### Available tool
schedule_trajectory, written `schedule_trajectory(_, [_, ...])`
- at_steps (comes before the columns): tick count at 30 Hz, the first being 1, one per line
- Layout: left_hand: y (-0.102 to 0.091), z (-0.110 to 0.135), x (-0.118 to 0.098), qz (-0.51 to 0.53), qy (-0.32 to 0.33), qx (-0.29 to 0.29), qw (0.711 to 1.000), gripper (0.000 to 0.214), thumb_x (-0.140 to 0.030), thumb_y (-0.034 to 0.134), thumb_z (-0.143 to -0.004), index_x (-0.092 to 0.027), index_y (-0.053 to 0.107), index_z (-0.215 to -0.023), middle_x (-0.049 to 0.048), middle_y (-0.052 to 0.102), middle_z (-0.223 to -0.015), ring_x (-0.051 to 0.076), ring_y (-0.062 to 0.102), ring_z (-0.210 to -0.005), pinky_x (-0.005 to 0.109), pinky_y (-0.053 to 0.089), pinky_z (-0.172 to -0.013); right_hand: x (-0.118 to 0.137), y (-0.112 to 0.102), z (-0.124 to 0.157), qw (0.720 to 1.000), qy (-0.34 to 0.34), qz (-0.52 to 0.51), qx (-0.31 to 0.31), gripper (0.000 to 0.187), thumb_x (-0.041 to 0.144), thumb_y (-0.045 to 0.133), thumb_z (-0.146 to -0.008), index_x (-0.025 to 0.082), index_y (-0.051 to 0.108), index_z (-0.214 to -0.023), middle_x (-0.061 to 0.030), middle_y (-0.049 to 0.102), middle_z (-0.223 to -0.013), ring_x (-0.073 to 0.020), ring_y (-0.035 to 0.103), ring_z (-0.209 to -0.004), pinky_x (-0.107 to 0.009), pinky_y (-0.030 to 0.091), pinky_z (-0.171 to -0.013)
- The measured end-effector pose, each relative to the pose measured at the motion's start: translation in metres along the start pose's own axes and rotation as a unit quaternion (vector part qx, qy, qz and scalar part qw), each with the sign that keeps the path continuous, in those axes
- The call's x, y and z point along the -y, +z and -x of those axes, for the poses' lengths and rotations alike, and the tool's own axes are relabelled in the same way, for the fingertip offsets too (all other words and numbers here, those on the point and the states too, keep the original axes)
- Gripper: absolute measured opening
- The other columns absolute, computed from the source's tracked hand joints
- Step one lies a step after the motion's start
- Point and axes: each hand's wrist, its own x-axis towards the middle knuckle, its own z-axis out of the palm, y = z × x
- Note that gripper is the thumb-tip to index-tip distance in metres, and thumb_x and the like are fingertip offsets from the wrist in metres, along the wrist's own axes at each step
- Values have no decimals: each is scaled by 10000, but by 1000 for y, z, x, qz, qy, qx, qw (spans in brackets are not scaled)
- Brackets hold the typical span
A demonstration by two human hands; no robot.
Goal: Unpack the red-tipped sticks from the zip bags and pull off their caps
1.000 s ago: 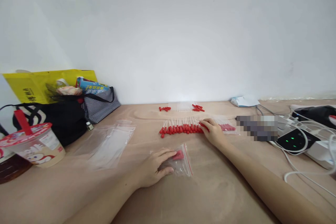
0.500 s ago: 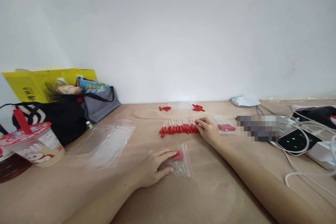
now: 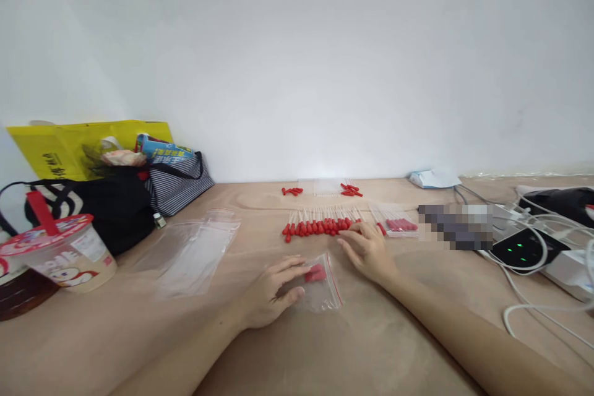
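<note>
My left hand [image 3: 271, 292] rests on a small clear zip bag [image 3: 322, 288] with a few red-tipped pieces inside, thumb and fingers pinching its left side. My right hand [image 3: 366, 250] hovers just in front of a row of red-tipped droppers [image 3: 318, 226] on the tan table; its fingers are curled and a red-tipped dropper [image 3: 380, 229] shows at its far side. A filled small bag of droppers [image 3: 399, 223] lies to the right of the row.
A pile of empty clear bags [image 3: 195, 250] lies at the left. Loose red caps [image 3: 291, 191] and clear tubes sit by the wall. A drink cup [image 3: 58, 257], black and striped bags [image 3: 176, 185] stand far left. A power strip, chargers and cables [image 3: 524, 247] crowd the right.
My right hand has drawn back from the right end of the dropper row toward me and the small bag. My left hand has stayed on the bag.
</note>
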Motion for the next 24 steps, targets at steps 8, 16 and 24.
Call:
schedule_trajectory(8, [-3, -1, -10, -60, 32, 65, 996, 510, -460, 399, -844, -331, 262, -1318, 4, 265, -1403, 237, 212, -1289, 497, 130, -1050, 45, -20, 27, 978, 14, -138, 157, 256, 383, 557, -744, 227, 565, -947, -37, 570, -838, -174, 518, -779, -309, 363, -697])
schedule_trajectory(16, [1, -3, -5, -61, -9, 35, 997, 492, -405, 354, -871, -199, 313, -1316, 61, 349, -1361, 207, 278, -1265, 429, 199, -1057, 40, -7, 23, 955, 165, -162, 187, 128, 175, 461, -739, 196, 586, -752, 0, 592, -664, -151, 526, -668, -293, 347, -657])
schedule_trajectory(24, [4, -4, -4, -59, -18, 4, 998, 415, -339, 350, -875, -203, 407, -1262, 53, 422, -1315, 196, 347, -1229, 402, 260, -1037, 43, -10, 11, 939, 125, -201, 250, 219, 294, 586, -691, 258, 653, -897, 14, 593, -675, -154, 513, -703, -288, 336, -688])
